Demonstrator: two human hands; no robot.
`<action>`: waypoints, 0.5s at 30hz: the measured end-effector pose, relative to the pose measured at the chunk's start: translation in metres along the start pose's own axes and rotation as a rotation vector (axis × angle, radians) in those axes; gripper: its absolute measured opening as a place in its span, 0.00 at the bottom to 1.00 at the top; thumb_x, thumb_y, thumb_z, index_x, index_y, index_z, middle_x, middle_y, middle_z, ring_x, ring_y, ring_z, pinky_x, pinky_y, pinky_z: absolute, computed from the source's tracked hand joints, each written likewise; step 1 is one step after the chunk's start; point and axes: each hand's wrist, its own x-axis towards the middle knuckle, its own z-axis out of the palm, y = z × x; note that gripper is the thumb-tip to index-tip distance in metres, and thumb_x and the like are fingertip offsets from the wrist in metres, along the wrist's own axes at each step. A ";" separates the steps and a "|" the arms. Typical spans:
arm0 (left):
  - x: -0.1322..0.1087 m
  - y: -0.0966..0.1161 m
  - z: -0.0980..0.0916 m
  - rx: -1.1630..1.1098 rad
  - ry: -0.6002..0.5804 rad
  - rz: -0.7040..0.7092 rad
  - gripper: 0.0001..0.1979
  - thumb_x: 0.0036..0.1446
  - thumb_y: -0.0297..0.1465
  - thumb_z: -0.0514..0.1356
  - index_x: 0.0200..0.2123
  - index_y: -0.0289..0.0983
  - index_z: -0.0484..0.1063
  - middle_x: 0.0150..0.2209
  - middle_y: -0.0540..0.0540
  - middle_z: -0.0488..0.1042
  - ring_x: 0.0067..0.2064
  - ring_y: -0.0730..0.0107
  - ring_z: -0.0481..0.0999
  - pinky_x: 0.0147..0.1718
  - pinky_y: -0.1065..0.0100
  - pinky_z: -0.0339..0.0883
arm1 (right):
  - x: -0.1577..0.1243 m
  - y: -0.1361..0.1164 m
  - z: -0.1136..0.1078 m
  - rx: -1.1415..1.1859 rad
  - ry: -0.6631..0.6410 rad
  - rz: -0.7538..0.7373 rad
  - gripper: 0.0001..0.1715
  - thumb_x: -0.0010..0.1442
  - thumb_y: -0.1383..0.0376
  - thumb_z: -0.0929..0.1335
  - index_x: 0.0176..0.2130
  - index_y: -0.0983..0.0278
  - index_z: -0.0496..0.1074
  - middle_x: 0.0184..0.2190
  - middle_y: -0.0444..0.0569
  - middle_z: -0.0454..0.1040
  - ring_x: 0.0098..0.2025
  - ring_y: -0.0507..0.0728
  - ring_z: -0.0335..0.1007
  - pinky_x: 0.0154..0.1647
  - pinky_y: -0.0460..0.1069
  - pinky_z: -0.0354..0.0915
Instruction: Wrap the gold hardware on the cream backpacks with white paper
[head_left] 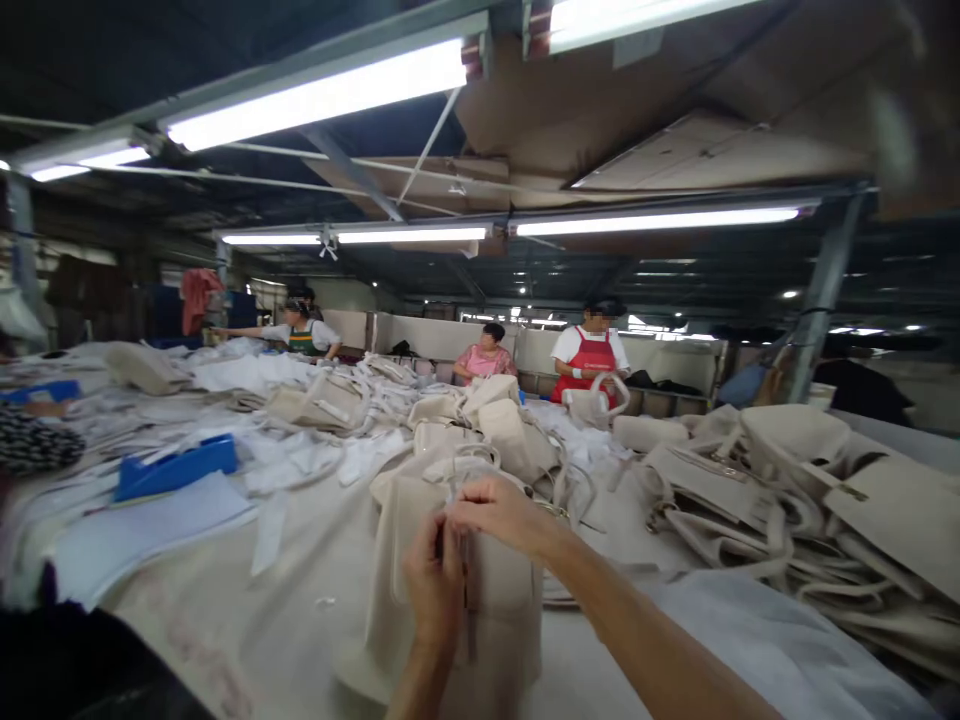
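Observation:
A cream handbag (390, 590) stands on the table right in front of me, its lower part blurred. Over its upper part my two hands meet, fingertips together. My left hand (435, 580) is closed, with thumb and fingers pinched upward against the bag's front. Coming in from the right, my right hand (499, 515) is also closed in a pinch, just above the left. Whatever small piece sits between the fingertips is too small and hidden to name. Behind my hands a bag handle (476, 455) loops up.
Cream bags (514, 435) crowd the table behind. A heap of flat bags and straps (750, 500) fills the right. On the left lie a blue tray (176, 468), white sheets (150, 535) and wrapping. Across the table, a person in a red apron (589, 365) handles a bag.

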 end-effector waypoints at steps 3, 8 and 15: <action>0.000 -0.001 0.000 -0.027 -0.010 0.016 0.09 0.58 0.36 0.59 0.36 0.41 0.79 0.34 0.46 0.81 0.35 0.62 0.78 0.36 0.68 0.68 | 0.013 0.021 -0.001 -0.129 0.071 0.029 0.13 0.51 0.64 0.67 0.17 0.63 0.69 0.15 0.40 0.61 0.23 0.50 0.54 0.23 0.46 0.47; -0.002 -0.002 -0.003 -0.064 -0.044 -0.033 0.10 0.58 0.38 0.60 0.39 0.42 0.79 0.32 0.45 0.81 0.33 0.61 0.78 0.34 0.67 0.68 | 0.017 0.029 -0.002 -0.151 0.055 0.080 0.15 0.51 0.62 0.68 0.17 0.63 0.69 0.13 0.38 0.57 0.20 0.49 0.51 0.21 0.46 0.45; -0.001 -0.005 -0.012 -0.172 -0.004 -0.039 0.15 0.51 0.39 0.67 0.43 0.42 0.78 0.41 0.41 0.81 0.44 0.52 0.79 0.45 0.60 0.72 | 0.023 0.035 0.002 -0.165 0.083 0.114 0.16 0.51 0.58 0.70 0.17 0.62 0.70 0.12 0.38 0.57 0.19 0.49 0.50 0.21 0.47 0.44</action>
